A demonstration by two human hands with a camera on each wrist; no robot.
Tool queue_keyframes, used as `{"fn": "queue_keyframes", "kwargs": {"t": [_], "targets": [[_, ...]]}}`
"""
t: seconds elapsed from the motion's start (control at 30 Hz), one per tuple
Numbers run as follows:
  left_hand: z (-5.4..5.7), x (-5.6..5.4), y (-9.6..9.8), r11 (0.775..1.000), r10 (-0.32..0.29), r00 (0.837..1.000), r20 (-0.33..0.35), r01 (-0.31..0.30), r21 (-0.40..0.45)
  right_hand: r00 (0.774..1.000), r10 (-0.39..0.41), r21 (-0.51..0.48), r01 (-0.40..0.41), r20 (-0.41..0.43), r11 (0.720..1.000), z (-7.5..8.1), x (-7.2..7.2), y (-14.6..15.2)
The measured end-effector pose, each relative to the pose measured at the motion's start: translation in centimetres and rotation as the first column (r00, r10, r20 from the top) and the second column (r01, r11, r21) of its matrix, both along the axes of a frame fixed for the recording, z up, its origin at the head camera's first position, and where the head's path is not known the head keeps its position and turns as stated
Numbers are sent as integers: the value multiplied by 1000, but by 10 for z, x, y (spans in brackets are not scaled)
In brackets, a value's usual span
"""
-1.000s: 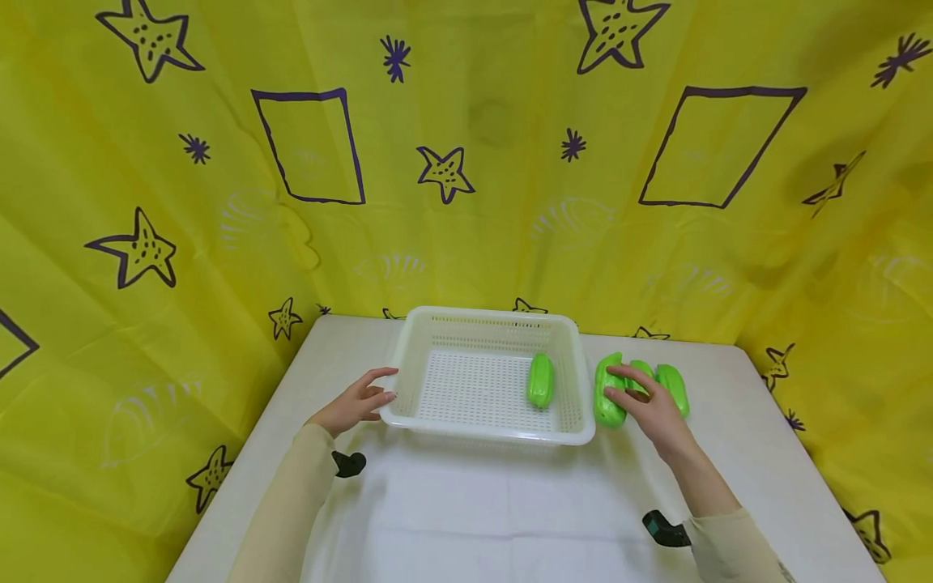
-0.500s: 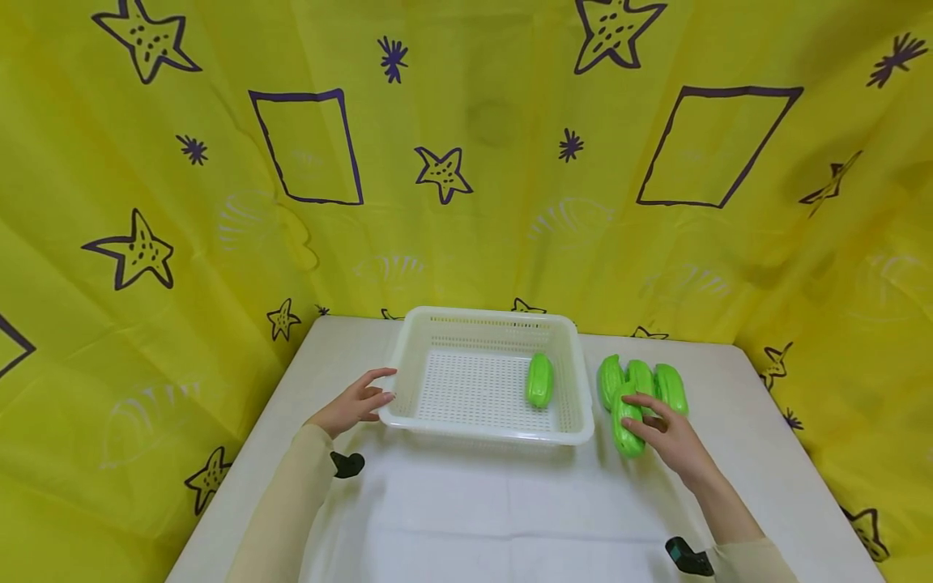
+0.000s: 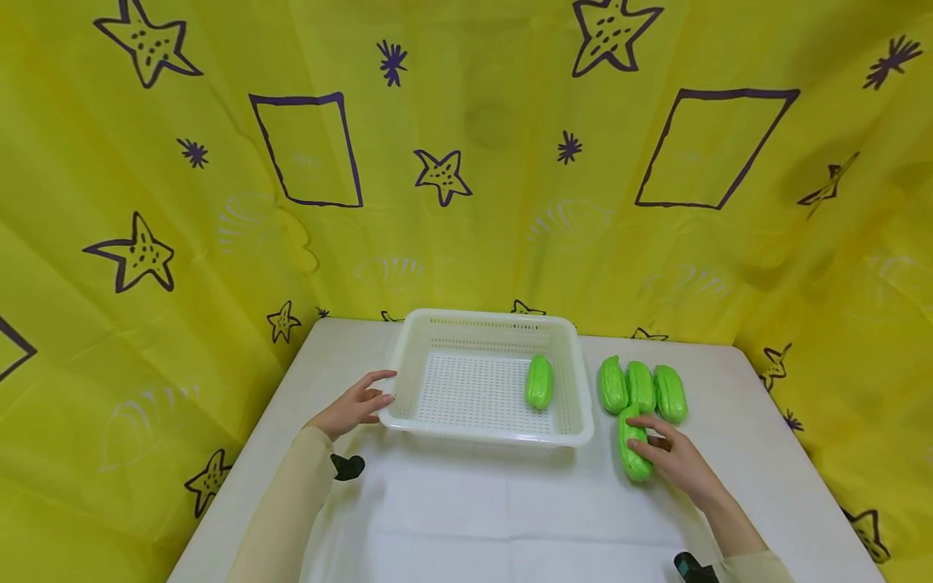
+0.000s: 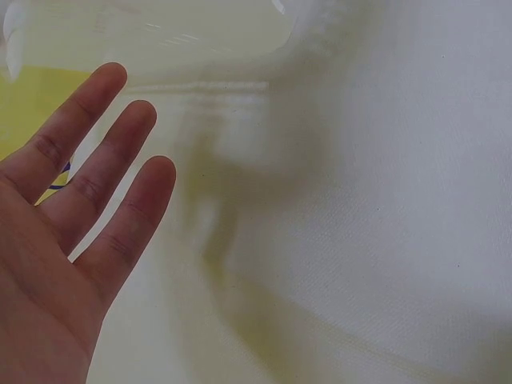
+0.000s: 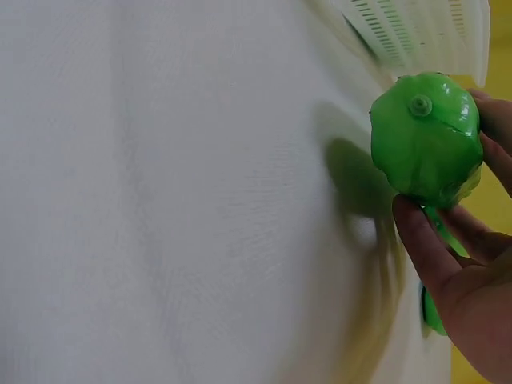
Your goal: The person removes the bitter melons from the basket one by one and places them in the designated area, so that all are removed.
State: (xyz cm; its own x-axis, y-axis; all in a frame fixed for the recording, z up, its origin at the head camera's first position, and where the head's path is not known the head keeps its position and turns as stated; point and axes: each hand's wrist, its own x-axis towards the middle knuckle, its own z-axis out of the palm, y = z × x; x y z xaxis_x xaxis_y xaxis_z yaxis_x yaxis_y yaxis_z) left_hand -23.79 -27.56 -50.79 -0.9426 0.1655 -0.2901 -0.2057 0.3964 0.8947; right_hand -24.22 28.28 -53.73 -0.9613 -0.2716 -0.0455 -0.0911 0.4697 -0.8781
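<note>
My right hand (image 3: 674, 459) pinches a green, ribbed toy cucumber (image 3: 632, 445) between thumb and fingers, in front of the other cucumbers. The right wrist view shows its rounded, lobed end (image 5: 424, 136) and a shadow apart from it on the white cloth. My left hand (image 3: 355, 405) is at the left rim of a white perforated plastic basket (image 3: 484, 437), fingertips at or very near the edge. In the left wrist view, three fingers (image 4: 112, 188) are nearly straight and spread. One cucumber (image 3: 539, 382) lies inside the basket, near its right wall.
Three more green cucumbers (image 3: 640, 385) lie side by side to the right of the basket. White cloth covers the table (image 3: 452, 502). A yellow curtain (image 3: 481, 243) with starfish drawings surrounds the back and sides. Dark curved pieces (image 3: 347, 467) show beside both wrists.
My right hand has drawn the cucumber from beside the basket toward the front and slightly right, uncovering the row behind it. The left hand stays at the basket's left rim.
</note>
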Motion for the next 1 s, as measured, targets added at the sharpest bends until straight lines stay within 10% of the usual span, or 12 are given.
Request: {"fn": "queue_keyframes", "kwargs": {"t": [1.0], "targets": [[4,2,-2,998,-54,998,-30,55,17,998,-2,50,5,-63,999,-10,-4,1]]}}
